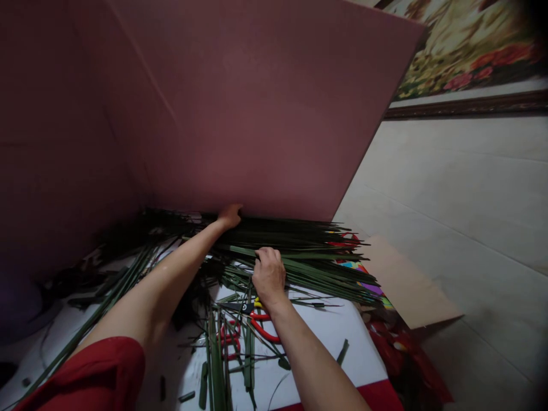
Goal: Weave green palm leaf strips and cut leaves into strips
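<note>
Pulling the long green leaves [325,275] rightward could spill them, because their tips overhang the right edge of the surface [329,337]; the scissors [245,308] beside the right hand [269,274] could snag them. The right hand and left hand [231,216] curl partly over the leaves along the far edge; firm grip cannot be determined. A pink panel [257,114] stands behind; a framed picture [466,65] hangs on the tiled wall [449,171].

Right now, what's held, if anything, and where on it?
Can't tell for certain: right-hand grip curls over the green leaves, partway along; left-hand grip is at their far edge, contact unclear.
</note>
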Motion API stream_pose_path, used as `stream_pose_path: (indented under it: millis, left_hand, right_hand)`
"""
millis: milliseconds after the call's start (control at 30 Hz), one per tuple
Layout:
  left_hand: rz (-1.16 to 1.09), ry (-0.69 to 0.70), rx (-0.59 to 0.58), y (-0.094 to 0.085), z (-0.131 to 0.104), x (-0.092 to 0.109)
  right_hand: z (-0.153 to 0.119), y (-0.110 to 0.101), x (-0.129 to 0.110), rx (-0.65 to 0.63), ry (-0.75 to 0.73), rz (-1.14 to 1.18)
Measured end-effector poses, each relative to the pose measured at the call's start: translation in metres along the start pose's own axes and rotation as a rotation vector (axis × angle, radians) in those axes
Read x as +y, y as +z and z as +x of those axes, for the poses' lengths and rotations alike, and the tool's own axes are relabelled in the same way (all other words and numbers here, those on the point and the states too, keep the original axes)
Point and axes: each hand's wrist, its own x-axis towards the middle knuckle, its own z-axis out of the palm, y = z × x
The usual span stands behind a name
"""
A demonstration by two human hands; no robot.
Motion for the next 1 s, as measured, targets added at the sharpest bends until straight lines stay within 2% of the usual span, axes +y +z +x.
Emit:
stream_pose_path:
  millis: [167,367,633,833,900,1000]
  left_hand:
    - [0.090,0.022,0.082,-0.010,-0.004,0.016]
    - [0.147,0.079,0.141,-0.029,-0.022,0.036]
    - [0.256,0.059,0.296,-0.049,-0.039,0.062]
    - [0.279,0.006,0.381,-0.056,-0.038,0.061]
    - [0.283,-0.022,0.369,-0.056,-0.035,0.057]
    - [0.293,-0.066,0.288,-0.052,-0.028,0.051]
  right_hand:
    - [0.000,0.001,0.000,0.000,-0.002,-0.004]
    - [0.000,0.000,0.001,-0.005,-0.001,-0.014]
    - [-0.002,0.000,0.001,0.000,0.007,-0.009]
    - [-0.002,-0.001,0.000,-0.008,0.006,-0.011]
    - [-0.001,-0.002,0.000,-0.013,0.010,-0.011]
    - [-0.001,-0.002,0.000,-0.014,0.012,-0.019]
